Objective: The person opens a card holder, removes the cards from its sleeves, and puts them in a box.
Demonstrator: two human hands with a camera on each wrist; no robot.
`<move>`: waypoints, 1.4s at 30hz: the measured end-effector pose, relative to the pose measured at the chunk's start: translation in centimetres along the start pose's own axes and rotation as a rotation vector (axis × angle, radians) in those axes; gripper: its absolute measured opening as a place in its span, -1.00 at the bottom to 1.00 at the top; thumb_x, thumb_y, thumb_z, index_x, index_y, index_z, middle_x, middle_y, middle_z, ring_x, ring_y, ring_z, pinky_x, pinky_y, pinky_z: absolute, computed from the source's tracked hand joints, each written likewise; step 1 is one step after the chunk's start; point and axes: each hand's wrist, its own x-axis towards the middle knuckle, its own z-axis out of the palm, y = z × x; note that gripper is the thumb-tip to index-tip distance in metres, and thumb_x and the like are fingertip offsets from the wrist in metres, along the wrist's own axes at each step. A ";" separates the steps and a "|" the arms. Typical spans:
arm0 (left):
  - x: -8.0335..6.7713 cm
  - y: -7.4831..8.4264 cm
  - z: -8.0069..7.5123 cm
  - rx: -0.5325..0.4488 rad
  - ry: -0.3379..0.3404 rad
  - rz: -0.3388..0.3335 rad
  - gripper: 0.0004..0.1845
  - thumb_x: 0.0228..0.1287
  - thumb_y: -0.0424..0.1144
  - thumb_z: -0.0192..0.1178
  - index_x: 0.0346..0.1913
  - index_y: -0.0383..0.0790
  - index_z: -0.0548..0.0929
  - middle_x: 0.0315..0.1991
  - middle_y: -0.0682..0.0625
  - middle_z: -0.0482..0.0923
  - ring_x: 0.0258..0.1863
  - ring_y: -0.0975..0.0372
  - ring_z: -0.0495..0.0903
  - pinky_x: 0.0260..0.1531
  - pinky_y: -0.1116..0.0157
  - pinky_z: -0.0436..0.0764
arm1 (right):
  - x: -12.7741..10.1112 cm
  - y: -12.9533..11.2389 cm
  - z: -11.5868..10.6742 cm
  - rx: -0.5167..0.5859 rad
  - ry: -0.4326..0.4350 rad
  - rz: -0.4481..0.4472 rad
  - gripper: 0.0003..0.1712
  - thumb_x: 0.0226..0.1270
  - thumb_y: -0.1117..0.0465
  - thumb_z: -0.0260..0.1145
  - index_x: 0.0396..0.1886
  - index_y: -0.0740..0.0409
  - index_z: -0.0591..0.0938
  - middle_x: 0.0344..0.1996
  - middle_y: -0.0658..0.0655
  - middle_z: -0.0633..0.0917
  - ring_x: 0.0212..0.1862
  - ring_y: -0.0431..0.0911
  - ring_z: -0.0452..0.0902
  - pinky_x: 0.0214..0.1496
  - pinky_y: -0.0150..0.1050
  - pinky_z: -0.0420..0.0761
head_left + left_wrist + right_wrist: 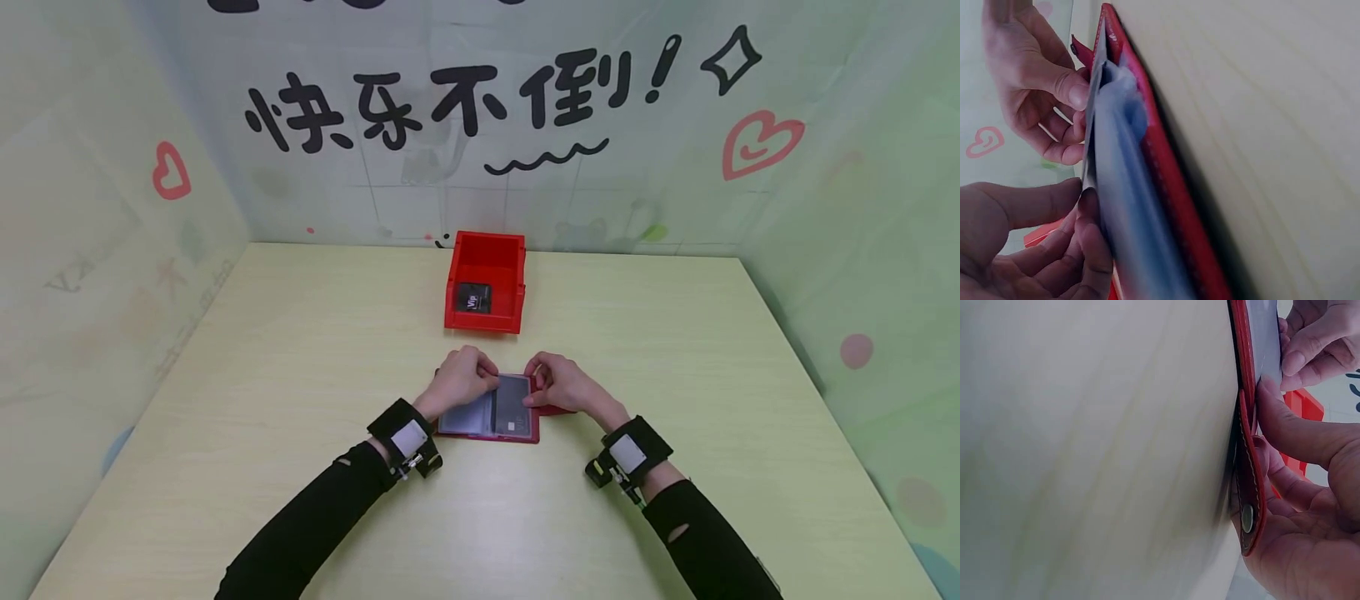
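Note:
A red card wallet [525, 436] lies open on the pale table, its clear sleeves facing up. A grey card [512, 404] sits on its right half. My left hand [480, 380] reaches over from the left and pinches the card's top edge between thumb and fingertips [1088, 203]. My right hand [536, 394] holds the wallet's right side, with its thumb [1270, 394] pressed against the card's edge and its curled fingers over the red snap strap [1247, 519]. In the left wrist view the wallet [1172, 187] is seen edge-on with the card [1093, 125] above the sleeves.
Behind the wallet stands a red bin [486, 240] holding a black VIP card [472, 297]. The table [300, 375] stretches wide on both sides, walled in at the back and sides by patterned panels.

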 end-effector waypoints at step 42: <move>-0.3 0.1 -0.8 -0.135 -0.143 -0.134 -0.53 0.24 -0.31 0.39 0.19 -0.30 0.55 -0.45 -0.10 0.61 -0.49 0.17 0.55 -0.43 0.37 0.50 | -0.1 0.0 0.0 -0.002 -0.007 -0.008 -0.54 0.20 0.31 0.49 0.05 0.20 0.51 -0.37 0.11 0.47 -0.24 -0.07 0.42 -0.28 -0.32 0.44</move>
